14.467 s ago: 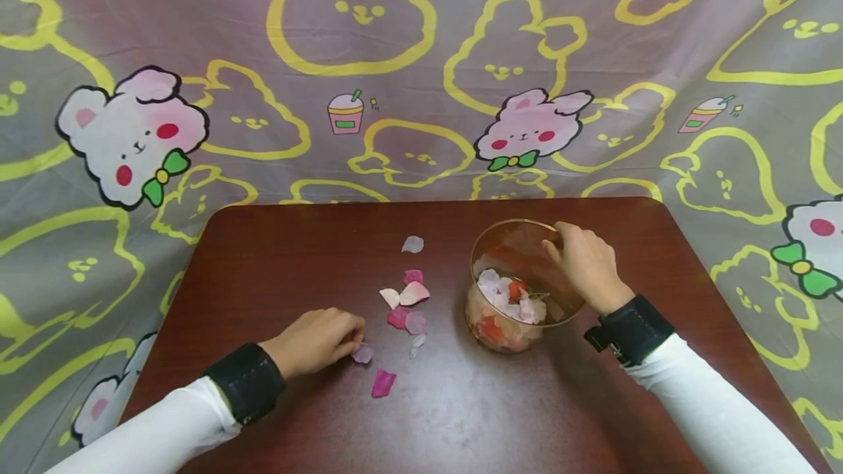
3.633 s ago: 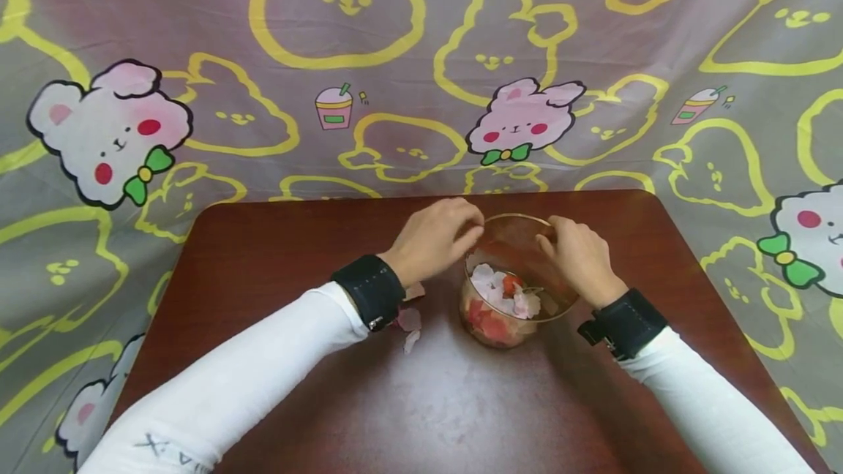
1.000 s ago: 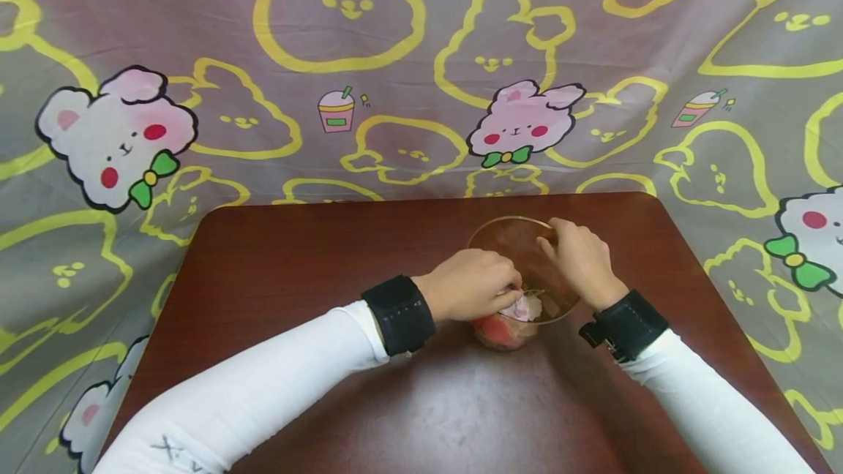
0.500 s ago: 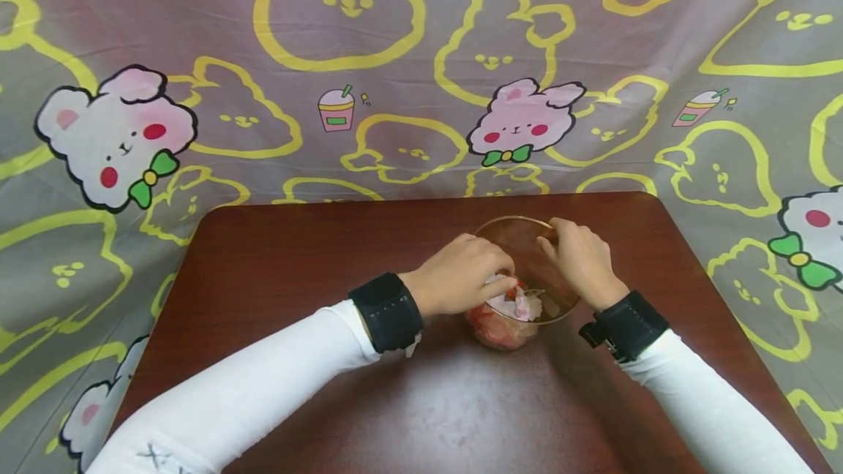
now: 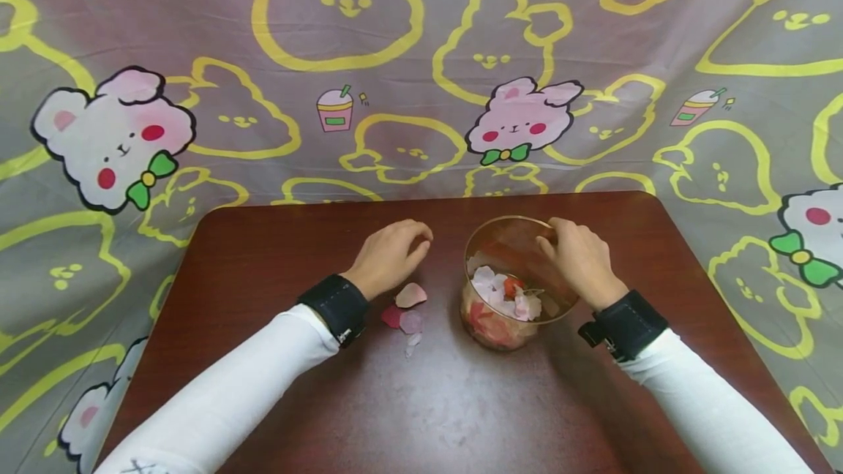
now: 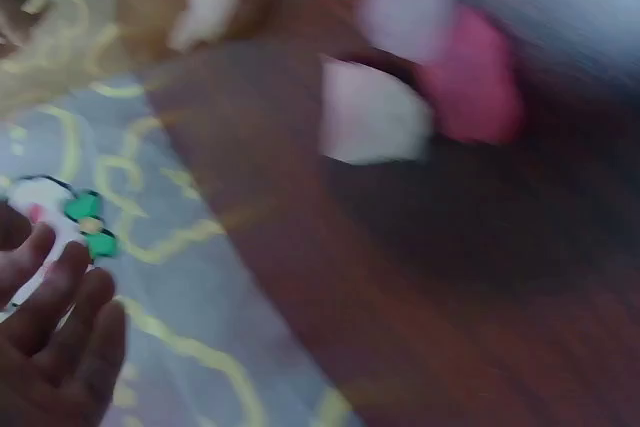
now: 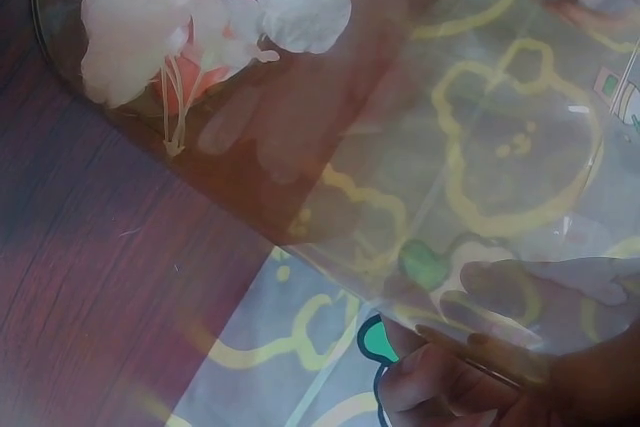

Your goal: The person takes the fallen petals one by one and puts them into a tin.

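Note:
A tapered amber glass bowl with a gold rim stands on the table, holding white and pink petals and a small red flower. My right hand grips its rim at the right; through the glass in the right wrist view, the thumb lies inside the wall. Left of the bowl, my left hand hovers with loosely bent fingers and nothing visible in them. Just below it lie a pale pink petal, a magenta petal, a lilac petal and a small whitish petal.
The dark red-brown table has rounded far corners. Behind it and at both sides hangs a grey cloth with yellow outlines and cartoon rabbits. The left wrist view is blurred.
My left hand has come out of the bowl and moved left over the petals. My right hand stays on the rim. Fewer petals show on the table than in the oldest frame.

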### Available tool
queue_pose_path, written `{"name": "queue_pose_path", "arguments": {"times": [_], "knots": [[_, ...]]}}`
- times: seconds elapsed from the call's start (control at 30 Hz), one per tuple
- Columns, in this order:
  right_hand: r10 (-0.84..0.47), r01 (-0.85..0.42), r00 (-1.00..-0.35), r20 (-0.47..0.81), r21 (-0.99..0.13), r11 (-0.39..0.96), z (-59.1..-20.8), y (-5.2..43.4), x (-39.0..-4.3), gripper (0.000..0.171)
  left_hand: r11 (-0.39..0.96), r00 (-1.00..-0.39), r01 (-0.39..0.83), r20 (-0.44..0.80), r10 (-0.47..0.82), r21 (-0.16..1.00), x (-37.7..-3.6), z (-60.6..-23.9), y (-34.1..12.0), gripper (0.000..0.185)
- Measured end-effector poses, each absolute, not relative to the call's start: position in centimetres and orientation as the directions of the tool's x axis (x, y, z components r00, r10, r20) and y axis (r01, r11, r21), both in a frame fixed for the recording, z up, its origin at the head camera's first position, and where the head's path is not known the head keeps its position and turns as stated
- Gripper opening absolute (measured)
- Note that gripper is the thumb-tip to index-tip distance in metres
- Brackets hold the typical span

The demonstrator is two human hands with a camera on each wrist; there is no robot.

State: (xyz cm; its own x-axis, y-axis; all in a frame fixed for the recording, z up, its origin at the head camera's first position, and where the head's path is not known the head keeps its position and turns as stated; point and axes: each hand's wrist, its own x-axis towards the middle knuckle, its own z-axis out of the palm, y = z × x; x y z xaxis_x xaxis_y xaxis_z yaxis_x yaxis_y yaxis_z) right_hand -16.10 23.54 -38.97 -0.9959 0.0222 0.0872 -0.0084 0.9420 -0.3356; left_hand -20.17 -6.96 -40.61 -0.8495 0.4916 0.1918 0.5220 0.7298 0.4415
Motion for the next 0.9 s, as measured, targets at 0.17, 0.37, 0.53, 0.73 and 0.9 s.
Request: {"name": "queue_pose_path", "arguments": {"times": [0.17, 0.37, 0.53, 0.73, 0.9], "knots": [[0.023, -0.005, -0.997, 0.079, -0.341, 0.940, -39.0, 23.6, -16.1, 0.017, 0.797, -0.865, 0.464, 0.004, 0.502, 0.385, -20.4, -43.4, -8.7, 0.015], [0.022, -0.006, -0.997, 0.080, -0.339, 0.941, -38.9, 23.5, -16.1, 0.017, 0.844, -0.861, 0.457, -0.098, 0.499, 0.281, -19.8, -45.9, -9.1, 0.018], [0.023, -0.005, -0.997, 0.080, -0.334, 0.943, -38.8, 23.5, -16.1, 0.017, 0.862, -0.873, 0.444, -0.099, 0.478, 0.244, -19.3, -47.1, -9.0, 0.019], [0.024, -0.004, -0.997, 0.078, -0.337, 0.941, -38.9, 23.5, -16.1, 0.017, 0.860, -0.875, 0.439, -0.093, 0.475, 0.259, -19.1, -47.6, -8.8, 0.009], [0.022, -0.006, -0.997, 0.078, -0.338, 0.941, -38.8, 23.5, -16.0, 0.017, 0.856, -0.867, 0.450, -0.105, 0.487, 0.254, -19.3, -47.1, -8.6, 0.011]]}}
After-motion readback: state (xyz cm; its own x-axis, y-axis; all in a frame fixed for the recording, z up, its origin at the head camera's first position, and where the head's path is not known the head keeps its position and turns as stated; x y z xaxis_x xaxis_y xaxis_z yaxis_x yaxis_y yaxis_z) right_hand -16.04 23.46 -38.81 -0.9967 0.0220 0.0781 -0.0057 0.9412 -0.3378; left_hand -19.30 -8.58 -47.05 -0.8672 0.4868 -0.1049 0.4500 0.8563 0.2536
